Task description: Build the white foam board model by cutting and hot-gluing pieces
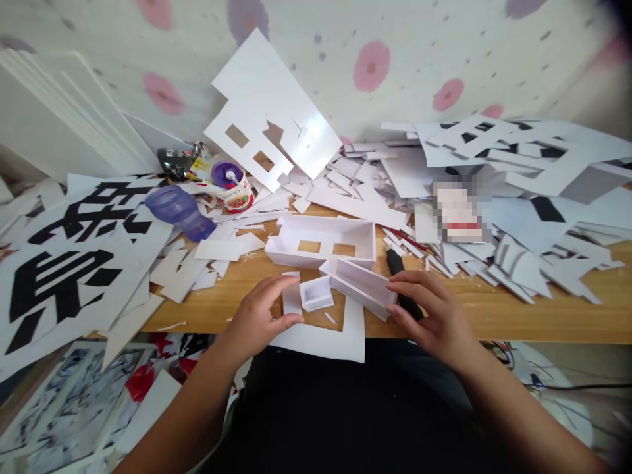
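The left hand (261,311) is curving half open beside the small white box (316,296); I can't tell whether its fingertips are touching anything. The right hand (437,319) is pinching the near end of the narrow white trough (358,288), probably for steadying it, while the far end is lying just at the larger windowed box (328,230). A cut-out white sheet (353,329) is overhanging the tabletop (518,322) edge. White offcuts (355,201) are crowding the back, and a black handle (395,263) is narrowing the right hand's room; bare wood is showing along the front.
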The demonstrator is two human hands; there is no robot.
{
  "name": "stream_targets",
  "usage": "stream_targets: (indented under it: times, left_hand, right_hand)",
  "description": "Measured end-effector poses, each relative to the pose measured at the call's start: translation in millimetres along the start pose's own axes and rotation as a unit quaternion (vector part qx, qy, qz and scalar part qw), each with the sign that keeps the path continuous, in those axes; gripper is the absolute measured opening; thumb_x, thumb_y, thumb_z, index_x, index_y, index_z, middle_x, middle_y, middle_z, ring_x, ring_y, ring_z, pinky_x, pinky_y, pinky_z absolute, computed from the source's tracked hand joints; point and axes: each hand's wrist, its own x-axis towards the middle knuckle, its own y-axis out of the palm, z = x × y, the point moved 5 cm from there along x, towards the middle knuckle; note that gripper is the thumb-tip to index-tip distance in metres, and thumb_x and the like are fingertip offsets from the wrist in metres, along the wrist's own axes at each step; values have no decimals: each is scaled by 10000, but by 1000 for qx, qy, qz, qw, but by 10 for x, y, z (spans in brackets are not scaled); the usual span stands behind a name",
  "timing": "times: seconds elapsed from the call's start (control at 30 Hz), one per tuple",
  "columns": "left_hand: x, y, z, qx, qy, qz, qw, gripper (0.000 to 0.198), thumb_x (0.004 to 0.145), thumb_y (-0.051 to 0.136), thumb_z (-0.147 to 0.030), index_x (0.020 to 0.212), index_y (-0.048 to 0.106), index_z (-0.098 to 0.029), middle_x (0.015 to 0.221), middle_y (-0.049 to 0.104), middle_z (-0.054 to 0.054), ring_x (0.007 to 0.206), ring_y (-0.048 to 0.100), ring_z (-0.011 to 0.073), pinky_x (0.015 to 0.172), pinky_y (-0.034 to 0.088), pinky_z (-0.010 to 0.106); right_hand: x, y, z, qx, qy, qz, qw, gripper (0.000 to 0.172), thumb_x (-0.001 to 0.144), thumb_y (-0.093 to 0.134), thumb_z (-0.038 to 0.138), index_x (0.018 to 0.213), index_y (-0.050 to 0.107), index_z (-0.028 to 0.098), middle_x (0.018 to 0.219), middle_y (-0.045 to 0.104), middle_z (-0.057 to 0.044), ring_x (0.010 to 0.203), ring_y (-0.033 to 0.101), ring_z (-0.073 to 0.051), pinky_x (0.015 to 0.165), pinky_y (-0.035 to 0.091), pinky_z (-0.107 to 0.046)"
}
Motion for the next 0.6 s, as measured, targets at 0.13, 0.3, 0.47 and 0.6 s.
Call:
stream_targets:
  times: [0.13, 0.3, 0.47, 0.6]
  left_hand:
    - [22, 36, 1, 1, -22, 21, 1000, 519, 803, 703, -375, 1282, 554, -243, 1285, 634, 82, 1189, 586, 248, 1032, 467, 439]
    - [48, 57, 13, -14, -32, 25, 999, 473, 816, 685, -360, 1261, 581, -239, 1255, 658, 72, 1155, 614, 236, 1003, 495, 409]
    - [66, 89, 57, -29, -43, 30, 998, 490, 803, 699, -350, 1265, 580, -236, 1245, 665, 65, 1149, 620, 232, 993, 502, 386]
    - [66, 7, 116, -48, -69, 41, 996, 473, 815, 685, -361, 1261, 573, -251, 1273, 650, 46, 1179, 600, 221, 1020, 480, 383]
  right_hand:
    - [-48, -20, 6, -11, -8, -14, 1000, 291, 837, 666, 178, 1120, 599, 185, 1101, 574, -110, 988, 568, -225, 830, 505, -395]
    - [21, 15, 118, 2, -38, -4, 999, 292, 833, 646, 114, 1108, 581, 188, 1073, 575, -102, 969, 561, -221, 806, 502, -396]
    - [85, 76, 165, 0, -48, 10, 999, 299, 832, 642, 117, 1114, 574, 185, 1083, 571, -110, 996, 545, -239, 825, 502, -419]
    - [79, 83, 100, -14, -39, 16, 999, 273, 829, 657, 150, 1092, 588, 171, 1094, 570, -124, 983, 550, -243, 815, 499, -421]
